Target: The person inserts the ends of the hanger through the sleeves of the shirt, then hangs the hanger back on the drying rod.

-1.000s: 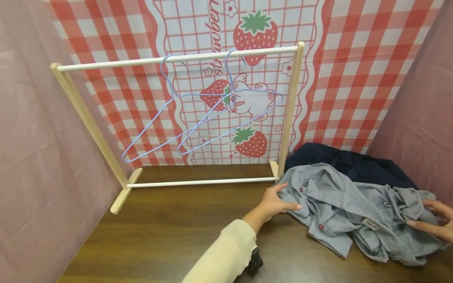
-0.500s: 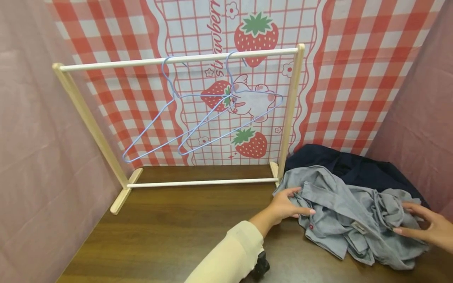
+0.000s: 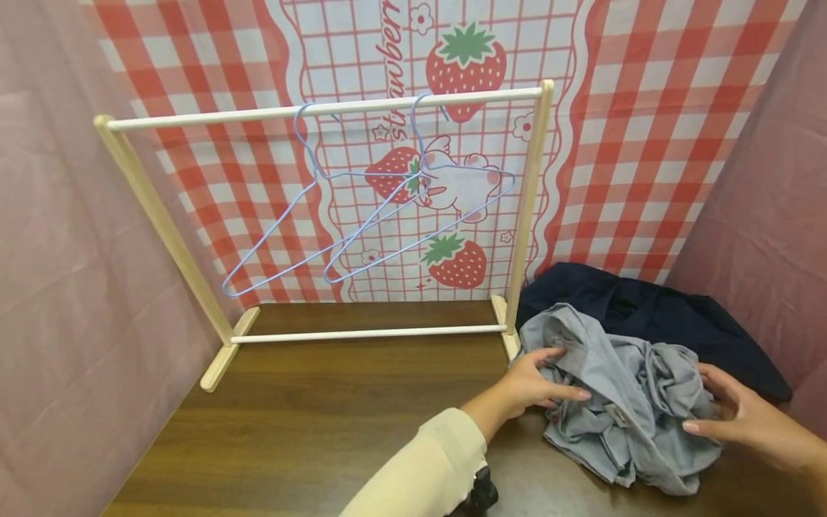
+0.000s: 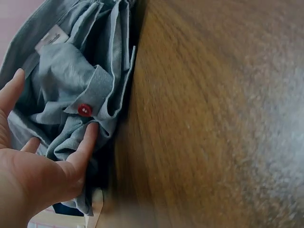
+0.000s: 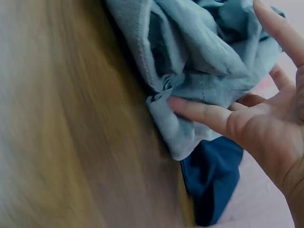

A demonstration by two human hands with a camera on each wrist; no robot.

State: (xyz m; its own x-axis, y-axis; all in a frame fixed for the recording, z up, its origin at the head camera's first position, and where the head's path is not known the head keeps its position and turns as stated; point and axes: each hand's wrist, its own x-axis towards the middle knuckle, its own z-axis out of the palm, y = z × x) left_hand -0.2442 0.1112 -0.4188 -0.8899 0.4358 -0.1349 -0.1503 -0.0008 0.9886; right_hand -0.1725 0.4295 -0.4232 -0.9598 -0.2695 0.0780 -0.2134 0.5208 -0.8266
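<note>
A grey shirt (image 3: 646,438) with a pale label (image 3: 618,415) lies bunched in a heap on the wooden table, at the right in the head view. My left hand (image 3: 531,388) rests against its left side, thumb and fingers spread. In the left wrist view, a fingertip touches the cloth just below a red button (image 4: 84,110). From the opposite side my right hand (image 3: 749,420) presses on the heap with spread fingers. The right wrist view has one finger of it against a fold of the shirt (image 5: 204,57) near the tabletop.
Behind the shirt lies a dark navy garment (image 3: 678,309), against the checked backdrop. A wooden rack (image 3: 526,208) stands to the left, with two blue wire hangers (image 3: 414,129) on its top bar. Its right foot (image 3: 507,327) is close to the shirt. Pink cloth (image 3: 58,273) walls both sides.
The shirt has been pushed together into a narrower heap. My right hand has moved left and my left hand slightly right, so they are closer. The rack and hangers are unchanged.
</note>
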